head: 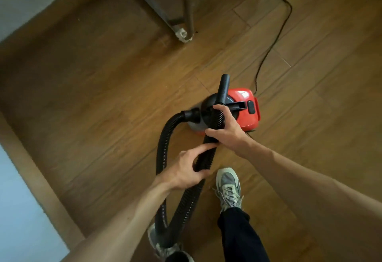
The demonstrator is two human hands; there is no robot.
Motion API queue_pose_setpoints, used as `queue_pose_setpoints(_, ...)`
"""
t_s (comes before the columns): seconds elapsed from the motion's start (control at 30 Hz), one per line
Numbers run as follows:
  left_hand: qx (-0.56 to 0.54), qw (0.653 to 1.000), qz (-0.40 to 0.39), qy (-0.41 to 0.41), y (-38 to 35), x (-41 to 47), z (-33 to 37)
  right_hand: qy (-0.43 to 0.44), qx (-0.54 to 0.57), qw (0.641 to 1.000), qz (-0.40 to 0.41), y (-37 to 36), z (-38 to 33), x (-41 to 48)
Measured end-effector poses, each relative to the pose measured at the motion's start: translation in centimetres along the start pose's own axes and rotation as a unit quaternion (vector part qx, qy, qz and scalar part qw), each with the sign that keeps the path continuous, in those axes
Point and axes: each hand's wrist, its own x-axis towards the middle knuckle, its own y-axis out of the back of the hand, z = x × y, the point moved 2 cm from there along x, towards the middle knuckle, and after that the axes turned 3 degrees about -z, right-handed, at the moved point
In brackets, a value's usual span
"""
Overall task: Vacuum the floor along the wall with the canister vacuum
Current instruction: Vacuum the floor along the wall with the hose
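the red canister vacuum sits on the wooden floor just ahead of the person's feet, with a black carry handle along its top. its black ribbed hose leaves the vacuum on the wall side and loops back toward the person. it turns by the left shoe and climbs up over the vacuum again. it ends in a rigid black nozzle that points away from the person, above the vacuum's top.

the right hand is over the near edge of the vacuum. its grip is wrapped round the hose just below the nozzle, fingers curled over the ribs. the left hand is on the person's side of the vacuum, lower on the same run of hose. its grip pinches the hose between the thumb and the curled fingers.

a thin black power cord runs from the far side of the vacuum away across the floor. beyond the vacuum stand dark metal furniture legs, one foot wrapped in something pale. the pale wall lies well apart from the vacuum, past the hose loop, with a wooden strip along its foot. the right shoe, a grey trainer, is planted just short of the vacuum. the left shoe is farther back from it, partly hidden by the hose.
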Motion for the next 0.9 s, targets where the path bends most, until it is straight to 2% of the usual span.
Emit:
queue_pose_setpoints(0.13, 0.047, 0.996, -0.076, -0.012, -2.3, 3.1, 3.5, -0.014, 0.081, 0.993, 0.079, 4.9, 3.9, -1.9)
queue_pose_setpoints(0.23, 0.073, 0.989, -0.13, 0.001, -3.9, 5.1, 4.6, -0.046, 0.124, 0.986, 0.105, 7.6, 6.8, -3.1)
queue_pose_setpoints(0.37, 0.089, 0.976, -0.191, 0.046, -5.6, 7.6, 5.1, -0.089, 0.194, 0.972, 0.095, 9.7, 10.0, -4.1)
queue_pose_setpoints(0.67, 0.128, 0.951, -0.259, 0.113, -9.6, 13.4, 5.6, -0.187, 0.248, 0.945, 0.101, 12.5, 15.8, -2.8)
queue_pose_setpoints(0.9, 0.14, 0.934, -0.304, 0.124, -9.6, 15.1, 6.2, -0.233, 0.231, 0.942, 0.068, 13.4, 17.1, -1.8)
